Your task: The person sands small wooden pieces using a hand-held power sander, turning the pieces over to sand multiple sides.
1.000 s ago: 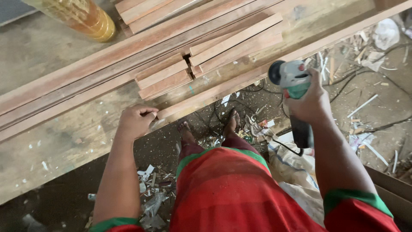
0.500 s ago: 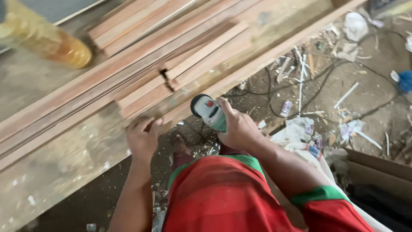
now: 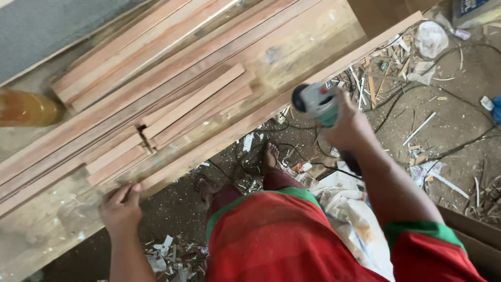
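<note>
Workbench [image 3: 47, 235] — wood strips [image 3: 195, 107] stacked along it, one long strip [image 3: 229, 133] lying at the near edge. Our left hand [image 3: 121, 206] presses flat, fingers together, on that strip's near end. Our right hand [image 3: 347, 125] is clamped round a power sander [image 3: 317, 102] — held off the bench edge, touching no wood; we judge the sanding not yet begun.

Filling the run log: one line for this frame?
left hand: on wood strip end | right hand: holds power tool off bench
</note>
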